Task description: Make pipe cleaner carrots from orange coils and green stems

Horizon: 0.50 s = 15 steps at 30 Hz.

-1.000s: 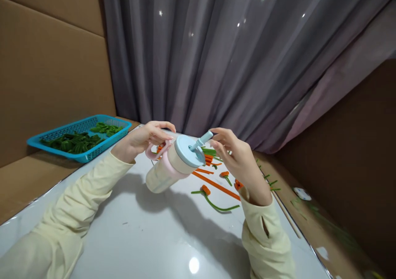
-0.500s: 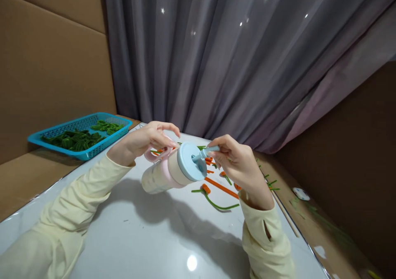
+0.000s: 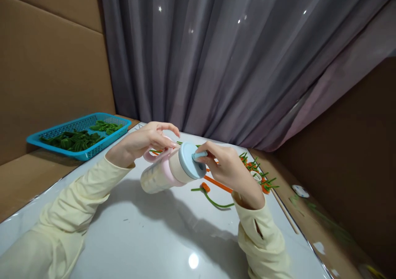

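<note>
Blue basket [image 3: 78,135] of green pieces, set at far left. Left hand [image 3: 142,141] clasped on pink handle of cup [image 3: 167,172], held tilted above white worktop [image 3: 139,237]. Right hand [image 3: 225,169] pinched on lid spout [image 3: 199,155]. Orange and green strips [image 3: 216,188] scattered beyond.

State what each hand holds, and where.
Left hand holds the tilted cup by its pink handle; right hand pinches the blue spout on the lid.

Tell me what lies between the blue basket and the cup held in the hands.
In the head view, the left hand and its sleeve cross the stretch between the blue basket and the cup. Below them lie a brown cardboard ledge and the glossy white table.
</note>
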Available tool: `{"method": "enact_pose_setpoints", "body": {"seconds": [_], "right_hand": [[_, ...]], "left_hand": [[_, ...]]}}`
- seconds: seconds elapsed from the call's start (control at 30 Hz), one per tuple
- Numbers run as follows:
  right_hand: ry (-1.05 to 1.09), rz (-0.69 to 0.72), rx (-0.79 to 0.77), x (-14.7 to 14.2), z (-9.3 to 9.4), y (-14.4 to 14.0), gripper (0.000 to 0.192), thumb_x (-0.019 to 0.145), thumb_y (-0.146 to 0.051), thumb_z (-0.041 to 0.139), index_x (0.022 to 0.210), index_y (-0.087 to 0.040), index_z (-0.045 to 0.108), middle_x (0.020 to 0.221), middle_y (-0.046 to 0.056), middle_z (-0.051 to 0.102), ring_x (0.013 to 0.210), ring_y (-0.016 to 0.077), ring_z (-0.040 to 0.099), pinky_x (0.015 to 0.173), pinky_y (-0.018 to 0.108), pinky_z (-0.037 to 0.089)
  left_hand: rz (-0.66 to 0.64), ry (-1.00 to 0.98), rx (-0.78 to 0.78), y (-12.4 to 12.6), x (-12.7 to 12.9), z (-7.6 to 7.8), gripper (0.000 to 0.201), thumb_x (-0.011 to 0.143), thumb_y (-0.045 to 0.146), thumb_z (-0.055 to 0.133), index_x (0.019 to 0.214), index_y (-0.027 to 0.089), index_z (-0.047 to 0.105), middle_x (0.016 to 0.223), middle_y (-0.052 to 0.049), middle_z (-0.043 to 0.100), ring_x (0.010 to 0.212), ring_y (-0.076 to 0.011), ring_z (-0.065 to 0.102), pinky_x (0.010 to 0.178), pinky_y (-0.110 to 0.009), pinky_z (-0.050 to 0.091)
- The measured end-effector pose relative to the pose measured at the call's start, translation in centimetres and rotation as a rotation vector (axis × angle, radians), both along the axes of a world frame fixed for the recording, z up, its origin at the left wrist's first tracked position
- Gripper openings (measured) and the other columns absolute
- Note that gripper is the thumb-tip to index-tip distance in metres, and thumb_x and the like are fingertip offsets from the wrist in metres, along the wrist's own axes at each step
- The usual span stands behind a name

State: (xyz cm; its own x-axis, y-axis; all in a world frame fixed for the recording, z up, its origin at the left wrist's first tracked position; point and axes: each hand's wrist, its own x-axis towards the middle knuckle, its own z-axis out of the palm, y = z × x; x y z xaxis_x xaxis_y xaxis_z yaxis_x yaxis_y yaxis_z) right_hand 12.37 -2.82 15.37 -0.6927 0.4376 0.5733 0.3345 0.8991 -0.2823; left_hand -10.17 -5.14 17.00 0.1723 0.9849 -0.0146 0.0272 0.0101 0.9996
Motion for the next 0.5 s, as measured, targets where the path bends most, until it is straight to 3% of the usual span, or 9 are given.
{"method": "enact_pose_setpoints", "body": {"seconds": [0.07,0.27,0.4,0.5], "right_hand": [[-0.038,-0.046,0.016,-0.1,0.0,-0.1,0.007,0.086,-0.019,0.049,0.080,-0.016,0.050,0.061,-0.002,0.051,0.051,0.0089,0.041,0.051,0.019,0.030],[-0.214,-0.312,0.095,-0.9,-0.1,-0.1,0.045,0.093,-0.044,0.041,0.057,-0.017,0.044,0.045,-0.004,0.034,0.040,0.0078,0.025,0.047,0.024,0.017],[-0.227,-0.346,-0.007,-1.2,-0.4,0.6,0.063,0.093,-0.058,0.026,0.050,-0.016,0.044,0.045,-0.001,0.041,0.041,0.0084,0.032,0.047,0.024,0.018],[-0.191,-0.334,-0.005,-0.6,-0.2,0.9,0.070,0.093,-0.061,0.006,0.061,-0.017,0.050,0.051,0.001,0.047,0.045,0.0103,0.041,0.048,0.023,0.022]], "left_hand": [[0.009,0.012,0.000,-0.1,0.1,0.0,0.032,0.057,0.016,0.075,0.083,0.017,0.058,0.050,0.005,0.053,0.043,-0.0081,0.043,0.042,-0.017,0.027],[0.030,0.072,0.012,-0.3,0.4,0.0,0.030,0.059,0.019,0.074,0.084,0.017,0.058,0.054,0.003,0.056,0.044,-0.0088,0.044,0.041,-0.018,0.024],[0.013,0.048,0.022,0.1,0.4,-0.2,0.030,0.058,0.015,0.073,0.084,0.017,0.059,0.052,0.003,0.056,0.044,-0.0093,0.047,0.040,-0.017,0.026],[0.025,-0.018,0.001,0.9,-0.2,-0.3,0.031,0.055,0.012,0.072,0.082,0.017,0.058,0.051,0.004,0.057,0.042,-0.0084,0.048,0.038,-0.017,0.028]]}}
